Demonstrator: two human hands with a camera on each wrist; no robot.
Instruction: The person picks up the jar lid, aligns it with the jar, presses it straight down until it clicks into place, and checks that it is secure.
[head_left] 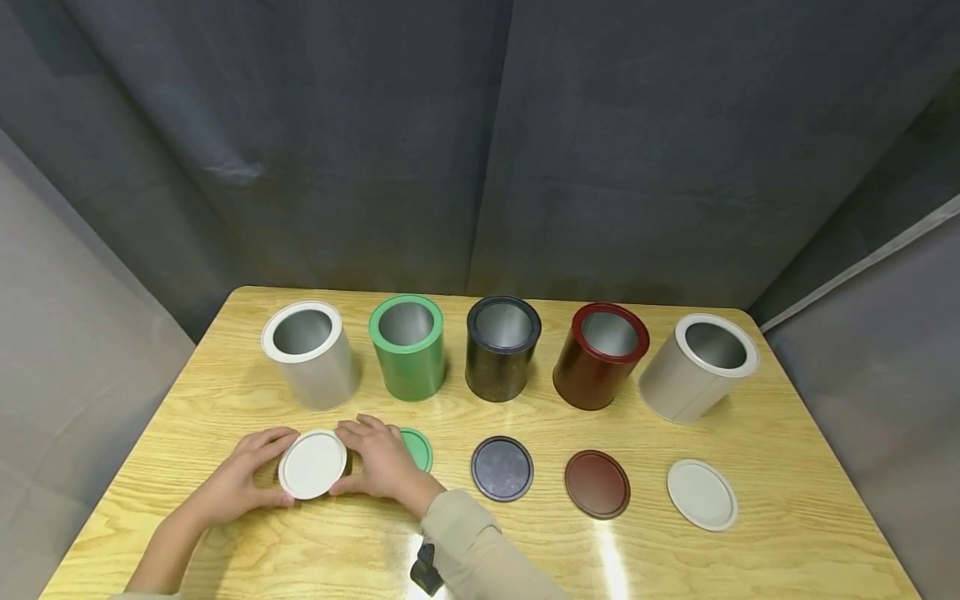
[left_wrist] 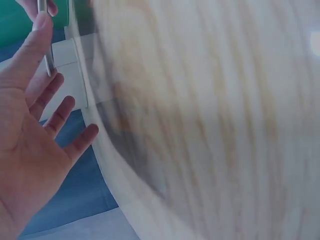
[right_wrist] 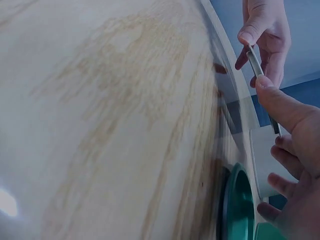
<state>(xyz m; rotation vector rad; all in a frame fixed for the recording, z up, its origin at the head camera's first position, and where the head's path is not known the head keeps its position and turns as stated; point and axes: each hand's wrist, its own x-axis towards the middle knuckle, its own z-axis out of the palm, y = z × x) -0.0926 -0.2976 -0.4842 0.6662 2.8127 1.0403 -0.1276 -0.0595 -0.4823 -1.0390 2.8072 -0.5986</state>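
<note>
A round white lid (head_left: 312,464) is held between both hands above the near left of the table. My left hand (head_left: 243,479) pinches its left edge with thumb and fingers. On the opposite edge, my right hand (head_left: 382,458) pinches it too. Seen edge-on in the right wrist view, the lid (right_wrist: 254,61) is raised off the tabletop. Behind the hands stands an uncovered white can (head_left: 322,379). A green lid (head_left: 417,450) lies partly hidden behind the right hand. The left wrist view shows the left hand's (left_wrist: 32,145) other fingers spread.
Along the back stand a green can (head_left: 410,367), a black can (head_left: 498,371), a dark red can (head_left: 596,375) and an off-white can (head_left: 678,383), all uncovered. Nearer lie a black lid (head_left: 502,468), a dark red lid (head_left: 597,484) and an off-white lid (head_left: 702,495) on the wooden table (head_left: 795,500).
</note>
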